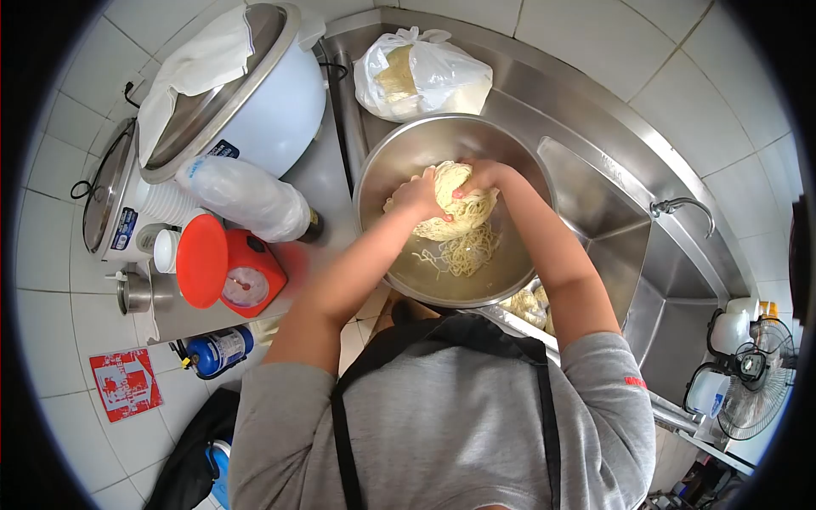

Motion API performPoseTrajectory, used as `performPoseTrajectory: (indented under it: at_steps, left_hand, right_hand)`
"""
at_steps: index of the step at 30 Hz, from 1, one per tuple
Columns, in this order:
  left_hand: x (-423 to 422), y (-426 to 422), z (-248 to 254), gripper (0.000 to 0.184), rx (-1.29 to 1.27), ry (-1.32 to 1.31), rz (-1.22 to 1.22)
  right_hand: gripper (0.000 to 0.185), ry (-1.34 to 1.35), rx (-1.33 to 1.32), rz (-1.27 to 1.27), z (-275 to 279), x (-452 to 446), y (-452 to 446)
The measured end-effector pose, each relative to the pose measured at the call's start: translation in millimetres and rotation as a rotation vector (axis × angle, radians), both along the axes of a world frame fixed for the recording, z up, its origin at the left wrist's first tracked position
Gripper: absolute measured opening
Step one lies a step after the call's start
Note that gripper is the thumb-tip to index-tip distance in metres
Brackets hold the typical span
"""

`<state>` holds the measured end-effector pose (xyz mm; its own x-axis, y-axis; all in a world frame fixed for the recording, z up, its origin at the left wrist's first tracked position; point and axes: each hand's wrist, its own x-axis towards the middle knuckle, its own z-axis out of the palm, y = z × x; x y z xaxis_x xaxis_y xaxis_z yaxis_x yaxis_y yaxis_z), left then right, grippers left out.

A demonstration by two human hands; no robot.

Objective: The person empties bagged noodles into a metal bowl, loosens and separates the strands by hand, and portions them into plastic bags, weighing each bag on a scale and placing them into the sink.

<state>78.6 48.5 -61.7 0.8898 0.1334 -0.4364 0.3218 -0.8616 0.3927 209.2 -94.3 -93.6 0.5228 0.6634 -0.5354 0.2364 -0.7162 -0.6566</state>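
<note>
Noodles in bowl: likely soft, light, tear-prone. Left hand, right hand clasp opposite sides; best cupped underneath.

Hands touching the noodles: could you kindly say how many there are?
2: the left hand at the left of the noodles, the right hand at their upper right, inside the steel bowl.

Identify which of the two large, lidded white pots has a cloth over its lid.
The larger-looking round white pot with a metal lid: a white fabric cloth drapes over it. The white pot farther left shows none.
</note>
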Motion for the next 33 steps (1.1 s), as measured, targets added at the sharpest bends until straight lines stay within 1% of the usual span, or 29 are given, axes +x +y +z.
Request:
performPoseTrajectory:
  at_steps: [1, 2, 4, 6, 7, 8, 9, 10, 11, 12, 13, 14, 15, 16, 17, 19, 20, 21, 23, 24, 26, 27, 28, 29, 30, 31, 32, 33]
  left_hand:
    - [-4, -5, 4, 0.117, 0.067, 0.005, 0.043]
    - [-7, -7, 9, 0.118, 0.053, 0.035, 0.043]
    - [-4, -5, 18, 0.12, 0.03, 0.079, 0.044]
    - [-1, 18, -5, 0.122, -0.152, -0.031, -0.117]
    - [-2, 26, 7, 0.123, -0.237, -0.096, -0.199]
    - [-4, 33, 18, 0.122, -0.43, 0.008, -0.243]
    - [-7, 39, 29, 0.119, -0.55, 0.032, -0.217]
    - [-12, 46, 35, 0.117, -0.674, 0.063, -0.19]
    - [-15, 55, 43, 0.114, -0.795, 0.091, -0.162]
    - [-18, 62, 53, 0.105, -0.876, 0.062, -0.174]
    - [-22, 65, 57, 0.103, -0.919, 0.074, -0.118]
    - [-26, 68, 61, 0.101, -0.96, 0.086, -0.061]
    - [-28, 70, 63, 0.1, -0.996, 0.098, -0.004]
    - [-28, 66, 59, 0.099, -0.874, 0.132, 0.044]
    - [-28, 60, 52, 0.101, -0.82, 0.139, 0.126]
    - [-30, 44, 39, 0.105, -0.712, 0.159, 0.285]
    - [-32, 39, 34, 0.111, -0.65, 0.191, 0.22]
    - [-31, 32, 31, 0.111, -0.618, 0.229, 0.27]
    - [-30, 19, 27, 0.111, -0.554, 0.298, 0.372]
    - [-32, 12, 27, 0.106, -0.562, 0.273, 0.497]
    - [-28, 13, 18, 0.099, -0.842, 0.32, 0.487]
    - [-22, 15, 10, 0.095, -0.982, 0.338, 0.478]
    - [-15, 13, -4, 0.08, -1.073, 0.291, 0.545]
    - [-18, 10, -3, 0.081, -1.115, 0.218, 0.526]
    - [-20, 8, 4, 0.082, -1.157, 0.134, 0.502]
    - [-23, 6, 12, 0.083, -1.195, 0.055, 0.479]
    - [-24, 2, 19, 0.088, -1.177, -0.106, 0.702]
    - [-25, 5, 27, 0.09, -1.223, -0.184, 0.653]
  right_hand:
    - [0.088, -0.062, 0.003, 0.008, -2, -5, 0]
    - [0.087, -0.098, 0.02, -0.039, -4, -12, -3]
    - [0.086, -0.187, 0.061, -0.134, 13, -30, -8]
    - [0.084, -0.24, 0.136, -0.171, 29, -43, -10]
    - [0.083, -0.276, 0.179, -0.188, 46, -46, -8]
    - [0.08, -0.34, 0.21, -0.152, 64, -49, -7]
    - [0.077, -0.396, 0.236, -0.117, 90, -61, -6]
    - [0.073, -0.446, 0.259, -0.083, 104, -75, -8]
    - [0.07, -0.63, 0.287, -0.037, 109, -85, -10]
    - [0.066, -0.815, 0.311, 0.014, 112, -95, -13]
    - [0.062, -0.994, 0.334, 0.07, 112, -107, -16]
    - [0.06, -1.053, 0.291, 0.217, 105, -114, -24]
    - [0.056, -1.008, 0.313, 0.326, 98, -125, -33]
    - [0.052, -0.962, 0.333, 0.437, 92, -136, -43]
    - [0.048, -0.915, 0.351, 0.549, 87, -139, -52]
    - [0.035, -0.474, 0.401, 0.638, 79, -122, -62]
    - [0.029, -0.248, 0.42, 0.673, 76, -114, -65]
    - [0.015, -0.003, 0.337, 0.492, 85, -110, -68]
    - [0.033, 0.114, 0.189, 0.116, 80, -84, -74]
    - [0.042, 0.017, 0.157, 0.012, 80, -82, -70]
    - [0.059, -0.177, 0.094, -0.199, 78, -82, -60]
    - [0.064, -0.091, 0.196, -0.176, 61, -79, -52]
    - [0.069, -0.002, 0.295, -0.153, 31, -77, -42]
    - [0.074, 0.085, 0.395, -0.128, 16, -77, -33]
    - [0.073, 0.16, 0.387, -0.091, 71, -95, -30]
    - [0.074, 0.094, 0.464, -0.107, 67, -93, -32]
    - [0.076, 0.032, 0.539, -0.124, 57, -89, -35]
    - [0.077, -0.031, 0.614, -0.138, 64, -92, -34]
